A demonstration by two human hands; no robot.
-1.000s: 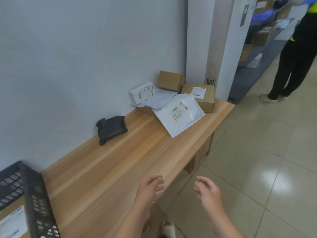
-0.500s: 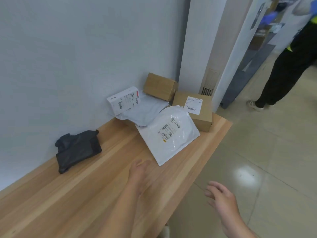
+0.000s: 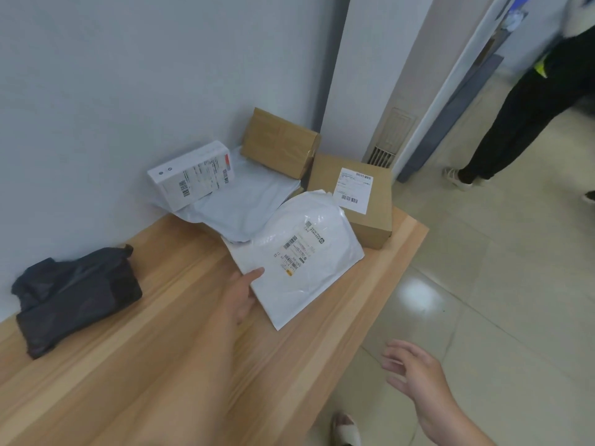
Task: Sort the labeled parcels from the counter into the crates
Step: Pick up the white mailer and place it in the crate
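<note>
- Left hand point(image 3: 240, 297) is pinching the mailer point(image 3: 306, 252) at its near edge, thumb on top.
- Mailer is lying on the table point(image 3: 193, 365), overlapping a labelled box point(image 3: 363, 201).
- Right hand point(image 3: 415, 371) is hovering over the floor point(image 3: 483, 284), fingers spread, holding nothing.

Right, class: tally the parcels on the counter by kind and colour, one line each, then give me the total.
Brown boxes: 2
White box: 1
Grey mailer: 1
White mailer: 1
Black bag: 1
Total: 6
</note>
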